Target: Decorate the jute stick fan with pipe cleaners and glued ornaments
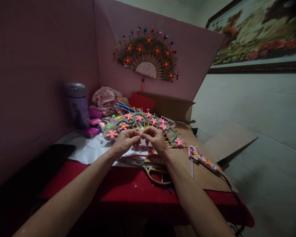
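My left hand [128,141] and my right hand [155,140] meet at the fingertips, both in a closed pinch. A tiny pinkish piece shows between them, too small to name. Just behind lies a half-round fan [159,126] of sticks and brown cord, decorated with pink flowers and a wavy green strand. My hands hide part of its lower middle. Below them, gold-handled scissors [150,169] rest near a red strip [148,156], partly behind my right wrist. On the right, a flower-patterned glue gun [202,158] lies on brown cardboard [212,181].
A purple flask [77,107] and bright pink packets [92,132] stand at the left, by a crumpled pink cloth [107,98]. White sheeting [82,152] covers part of the red tablecloth [108,191]. A similar finished fan [148,54] hangs on the pink board. The glue gun's cord [229,182] trails off right.
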### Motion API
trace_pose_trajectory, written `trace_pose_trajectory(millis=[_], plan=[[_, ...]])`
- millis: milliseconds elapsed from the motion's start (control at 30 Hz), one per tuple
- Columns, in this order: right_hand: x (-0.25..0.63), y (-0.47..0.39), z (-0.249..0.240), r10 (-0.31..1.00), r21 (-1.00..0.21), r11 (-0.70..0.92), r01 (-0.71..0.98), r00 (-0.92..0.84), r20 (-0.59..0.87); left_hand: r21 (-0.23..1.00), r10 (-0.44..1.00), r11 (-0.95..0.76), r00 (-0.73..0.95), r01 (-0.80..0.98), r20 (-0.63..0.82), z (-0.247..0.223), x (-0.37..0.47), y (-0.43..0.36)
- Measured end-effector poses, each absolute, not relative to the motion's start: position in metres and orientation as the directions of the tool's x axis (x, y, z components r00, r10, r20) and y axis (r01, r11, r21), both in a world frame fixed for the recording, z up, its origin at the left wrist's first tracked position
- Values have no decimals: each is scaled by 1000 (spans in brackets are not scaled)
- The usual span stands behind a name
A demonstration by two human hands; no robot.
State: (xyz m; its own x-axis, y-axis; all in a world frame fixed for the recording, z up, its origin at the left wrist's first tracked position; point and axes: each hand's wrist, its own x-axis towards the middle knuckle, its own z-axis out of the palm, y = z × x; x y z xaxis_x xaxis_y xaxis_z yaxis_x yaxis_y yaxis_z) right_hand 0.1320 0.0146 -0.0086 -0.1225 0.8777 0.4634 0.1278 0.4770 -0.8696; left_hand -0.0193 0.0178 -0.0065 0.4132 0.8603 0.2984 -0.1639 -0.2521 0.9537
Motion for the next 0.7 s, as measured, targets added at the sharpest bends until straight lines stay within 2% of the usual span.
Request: trace_pose_trajectory(millis=[100,200,300,400,533,700], plan=[[129,10,-8,774,-740,612,279,-19,633,956,871,-221,402,-191,282,-6,-19,18],[128,3,-7,643,-540,692,480,-69,762,959,889,-213,371,-186,269,-6,-18,19],[127,-1,-6,590,-409,705,579,-160,791,961,911,-227,315,-157,266,-9,-18,20],[126,-2,-7,569,-328,715,617,-242,786,947,914,-305,248,-100,321,-12,-19,21],[124,0,-8,566,-319,733,601,-277,777,915,903,-405,164,5,398,-14,-19,20],[122,1,-11,657,-482,677,557,-161,736,928,925,-373,68,-14,373,-11,-16,17]])
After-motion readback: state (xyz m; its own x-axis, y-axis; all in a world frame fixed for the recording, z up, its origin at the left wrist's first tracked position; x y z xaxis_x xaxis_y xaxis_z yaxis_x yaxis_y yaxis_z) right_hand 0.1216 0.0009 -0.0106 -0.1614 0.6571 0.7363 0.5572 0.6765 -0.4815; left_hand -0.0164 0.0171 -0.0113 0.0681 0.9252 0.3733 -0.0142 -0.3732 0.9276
